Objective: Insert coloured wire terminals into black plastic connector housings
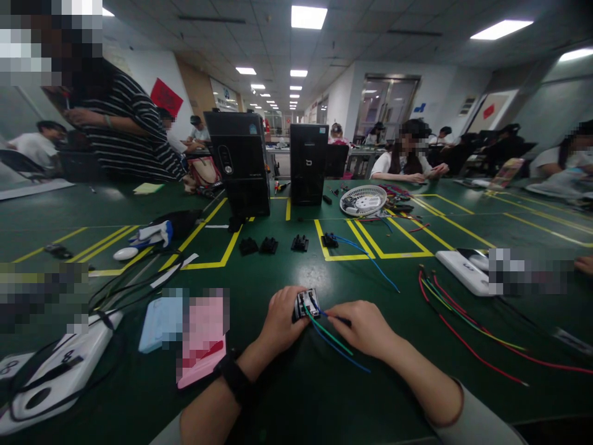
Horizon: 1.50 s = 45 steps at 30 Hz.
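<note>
My left hand (pixel 285 315) is closed around a small white-and-black electrical socket (pixel 306 303) and holds it just above the green table. A green wire (pixel 331 337) and a blue wire (pixel 343 355) trail from the socket towards me. My right hand (pixel 365 324) pinches a slim dark-blue screwdriver (pixel 341 319), its tip end at the socket's right side. Whether the tip touches a screw is too small to tell. Beyond my hands stand several black socket parts (pixel 300 243); a blue wire (pixel 370 259) runs from the rightmost black part (pixel 330 240).
Red, green and yellow wires (pixel 456 321) lie to the right, below a white power strip (pixel 463 272). Pink (pixel 204 346) and blue (pixel 160 321) packs and another power strip (pixel 69 371) lie left. Two black computer towers (pixel 308 164) and a white basket (pixel 364 201) stand behind; other people sit around.
</note>
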Tool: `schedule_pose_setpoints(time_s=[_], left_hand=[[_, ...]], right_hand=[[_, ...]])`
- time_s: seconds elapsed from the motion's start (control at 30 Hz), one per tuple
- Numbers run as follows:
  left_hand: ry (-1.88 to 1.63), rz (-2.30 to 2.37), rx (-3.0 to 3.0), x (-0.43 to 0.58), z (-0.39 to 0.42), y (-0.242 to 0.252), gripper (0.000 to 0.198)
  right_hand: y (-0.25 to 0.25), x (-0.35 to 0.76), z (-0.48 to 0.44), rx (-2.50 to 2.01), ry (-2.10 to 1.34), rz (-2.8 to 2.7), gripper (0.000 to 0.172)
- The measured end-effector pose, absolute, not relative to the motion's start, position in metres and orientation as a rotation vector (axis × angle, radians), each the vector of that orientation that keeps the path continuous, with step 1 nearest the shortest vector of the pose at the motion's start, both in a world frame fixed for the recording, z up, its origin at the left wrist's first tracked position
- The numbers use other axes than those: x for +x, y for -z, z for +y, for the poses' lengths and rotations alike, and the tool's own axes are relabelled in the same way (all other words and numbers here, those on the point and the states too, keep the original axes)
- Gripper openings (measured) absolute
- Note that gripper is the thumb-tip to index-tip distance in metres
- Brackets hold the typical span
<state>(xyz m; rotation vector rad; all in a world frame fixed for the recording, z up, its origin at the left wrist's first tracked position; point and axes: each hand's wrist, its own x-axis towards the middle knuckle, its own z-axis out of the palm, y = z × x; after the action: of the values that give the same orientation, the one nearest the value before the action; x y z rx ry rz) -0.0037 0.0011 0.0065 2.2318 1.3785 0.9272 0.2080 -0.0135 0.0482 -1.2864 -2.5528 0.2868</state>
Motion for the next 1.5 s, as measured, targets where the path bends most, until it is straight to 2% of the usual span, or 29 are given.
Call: schedule_pose_setpoints(time_s=[0.2, 0.37, 0.53, 0.8, 1.1, 1.5], left_hand=[[-0.919, 1.382, 2.228, -0.003, 0.0, -0.008, 0.041], [-0.938, 1.387, 2.22, -0.003, 0.0, -0.005, 0.041], [-0.939, 1.377, 2.223, -0.003, 0.0, -0.007, 0.04], [-0.926, 1.39, 2.211, -0.003, 0.0, -0.01, 0.04], [-0.947, 1.382, 2.219, -0.003, 0.0, -0.008, 0.039], [-0.932, 1.398, 2.225, -0.003, 0.0, -0.011, 0.04]], right_hand=[[-0.055, 0.21, -0.013, -1.444, -0.185, -2.44, 0.02], [-0.045, 0.203, -0.016, -1.272, -0.245, -2.293, 0.023], [-0.044, 0.205, -0.014, -1.141, -0.328, -2.477, 0.023], [-0.05, 0.208, -0.014, -1.362, -0.233, -2.35, 0.022], [-0.045, 0.205, -0.015, -1.06, -0.253, -2.434, 0.025], [-0.056, 0.21, -0.013, -1.374, -0.209, -2.504, 0.022]])
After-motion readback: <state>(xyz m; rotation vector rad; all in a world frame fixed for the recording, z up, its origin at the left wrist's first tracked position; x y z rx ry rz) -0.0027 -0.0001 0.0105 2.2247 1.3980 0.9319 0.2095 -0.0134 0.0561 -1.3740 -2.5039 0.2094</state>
